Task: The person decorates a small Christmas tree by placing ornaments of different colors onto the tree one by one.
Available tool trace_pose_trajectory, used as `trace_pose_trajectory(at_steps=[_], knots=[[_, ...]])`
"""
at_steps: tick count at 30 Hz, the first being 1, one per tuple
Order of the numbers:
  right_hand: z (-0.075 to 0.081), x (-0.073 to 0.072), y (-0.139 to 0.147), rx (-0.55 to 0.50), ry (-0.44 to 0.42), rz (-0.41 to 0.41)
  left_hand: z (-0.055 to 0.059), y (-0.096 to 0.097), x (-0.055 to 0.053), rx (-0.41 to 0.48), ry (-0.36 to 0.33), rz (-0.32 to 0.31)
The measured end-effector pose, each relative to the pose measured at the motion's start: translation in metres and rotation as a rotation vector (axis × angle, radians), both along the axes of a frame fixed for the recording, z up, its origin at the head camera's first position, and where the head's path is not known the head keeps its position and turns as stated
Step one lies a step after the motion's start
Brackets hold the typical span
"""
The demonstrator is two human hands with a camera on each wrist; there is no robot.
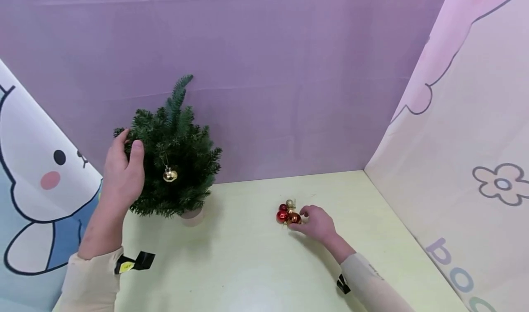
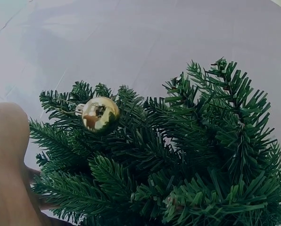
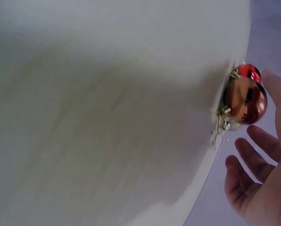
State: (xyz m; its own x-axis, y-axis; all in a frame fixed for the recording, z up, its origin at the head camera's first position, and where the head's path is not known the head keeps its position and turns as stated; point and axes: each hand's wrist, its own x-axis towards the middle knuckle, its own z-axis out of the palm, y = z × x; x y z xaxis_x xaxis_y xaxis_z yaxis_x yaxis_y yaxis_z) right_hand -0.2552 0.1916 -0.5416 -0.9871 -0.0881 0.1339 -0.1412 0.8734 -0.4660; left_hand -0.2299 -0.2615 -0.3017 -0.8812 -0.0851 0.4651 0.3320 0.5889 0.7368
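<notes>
A small artificial Christmas tree (image 1: 182,147) stands in a pale pot (image 1: 192,217) at the left. My left hand (image 1: 122,176) is at its left side, thumb apart from the fingers, whose tips are partly hidden among the branches. One shiny gold bauble (image 2: 101,116) hangs on the tree's front. On the table lies a cluster of baubles: a copper one (image 3: 246,100), a bright red one (image 1: 282,216), a small dark red one (image 1: 283,207) and a gold one (image 1: 289,203). My right hand (image 1: 317,224) reaches the copper bauble from the right, thumb and fingers spread beside it.
The pale table (image 1: 248,266) meets a purple cloth backdrop (image 1: 264,96) behind the tree. Printed panels flank it, a cartoon animal (image 1: 37,165) on the left and a flower (image 1: 502,184) on the right.
</notes>
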Motion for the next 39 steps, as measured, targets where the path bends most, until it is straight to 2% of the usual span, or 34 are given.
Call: trace_pose_trajectory(at_steps=[4,13,19,27,33,39], knots=[[-0.001,0.0,-0.004,0.074,0.027,-0.031,0.0,0.0,0.0,-0.002,-0.006,-0.003],[-0.003,0.002,-0.004,0.091,0.047,-0.002,-0.001,-0.003,0.001,-0.008,-0.009,-0.003],[-0.003,0.006,-0.006,0.113,0.051,-0.078,-0.002,-0.002,0.001,-0.016,-0.018,0.014],[-0.008,-0.003,-0.004,0.135,0.023,-0.169,-0.002,0.002,0.003,-0.012,-0.028,0.032],[-0.009,-0.01,-0.001,0.098,0.022,-0.136,-0.003,0.004,0.005,-0.01,-0.029,0.061],[-0.007,-0.011,0.004,0.039,-0.058,-0.11,-0.004,0.004,0.005,-0.01,-0.037,0.081]])
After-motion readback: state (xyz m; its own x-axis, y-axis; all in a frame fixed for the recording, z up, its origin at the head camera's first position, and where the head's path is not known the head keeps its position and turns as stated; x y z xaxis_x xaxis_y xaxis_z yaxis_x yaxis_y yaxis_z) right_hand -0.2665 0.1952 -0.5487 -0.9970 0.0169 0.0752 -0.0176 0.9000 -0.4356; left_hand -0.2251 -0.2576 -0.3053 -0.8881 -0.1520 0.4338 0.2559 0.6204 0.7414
